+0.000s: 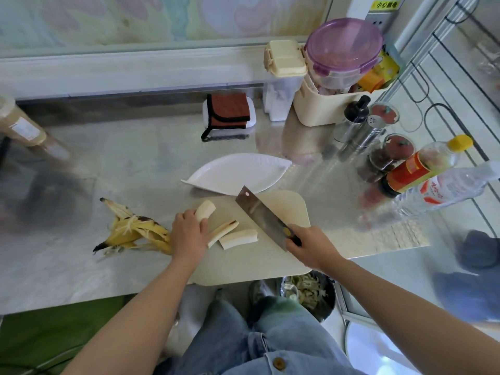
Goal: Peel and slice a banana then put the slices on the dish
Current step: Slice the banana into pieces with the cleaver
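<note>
- Blue denim knees [270, 334] sit nearest.
- Peeled pale banana chunk [206, 209] lies on the cream plastic cutting board [289, 204], left hand [188, 231] curled round it; soft and slick, so hold its sides lightly.
- Right hand [308, 246] grips the steel cleaver [259, 216] by its handle, blade apparently resting on the board.
- White leaf-shaped dish [235, 171] sits just behind.

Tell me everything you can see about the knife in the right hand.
The knife is a cleaver: broad rectangular blade, steel by its look, a small hole near its far corner, dark handle. The right hand grips the handle. The blade slants over the cream cutting board, its far end toward the white dish, right of the banana pieces. Whether its edge touches the board is unclear.
</note>
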`<state>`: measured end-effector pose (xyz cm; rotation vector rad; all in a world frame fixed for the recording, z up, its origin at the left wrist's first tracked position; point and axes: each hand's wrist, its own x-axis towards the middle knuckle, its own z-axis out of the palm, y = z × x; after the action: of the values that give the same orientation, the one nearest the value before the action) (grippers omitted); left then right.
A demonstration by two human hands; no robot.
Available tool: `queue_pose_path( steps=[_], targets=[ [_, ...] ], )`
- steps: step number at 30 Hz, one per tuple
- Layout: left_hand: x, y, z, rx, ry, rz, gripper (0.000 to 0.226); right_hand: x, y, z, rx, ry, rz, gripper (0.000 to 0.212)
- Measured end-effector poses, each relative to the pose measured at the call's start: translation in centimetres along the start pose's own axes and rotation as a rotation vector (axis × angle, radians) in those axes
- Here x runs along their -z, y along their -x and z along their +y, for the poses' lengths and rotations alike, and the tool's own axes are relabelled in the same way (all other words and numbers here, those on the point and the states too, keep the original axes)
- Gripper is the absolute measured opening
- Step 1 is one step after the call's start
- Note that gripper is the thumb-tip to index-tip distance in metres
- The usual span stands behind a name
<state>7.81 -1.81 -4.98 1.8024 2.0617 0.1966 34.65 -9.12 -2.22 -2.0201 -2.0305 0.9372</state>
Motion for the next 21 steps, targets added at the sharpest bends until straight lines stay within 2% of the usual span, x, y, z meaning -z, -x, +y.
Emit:
queue_pose_path(
  steps=[6, 11, 16, 21],
  targets=[
    [0.3, 1.0, -0.6, 0.039, 0.125, 0.023, 0.037, -1.9, 0.4, -0.7, -0.059, 0.218, 0.075, 0.017],
    [0.2, 1.7, -0.1, 0.049, 0.145, -0.002, 0.037, -3.3, 0.5, -2.5, -0.036, 0.221, 0.039, 0.014],
    [0.3, 1.5, -0.3, 0.110, 0.277, -0.002, 0.036, -4.8, -0.2, -5.0, -0.016, 0.205, 0.021, 0.016],
    [0.4, 1.2, -0.6, 0.095, 0.288, -0.028, 0.036, -4.9, -0.9, -6.2, -0.031, 0.163, 0.068, 0.017]
  ],
)
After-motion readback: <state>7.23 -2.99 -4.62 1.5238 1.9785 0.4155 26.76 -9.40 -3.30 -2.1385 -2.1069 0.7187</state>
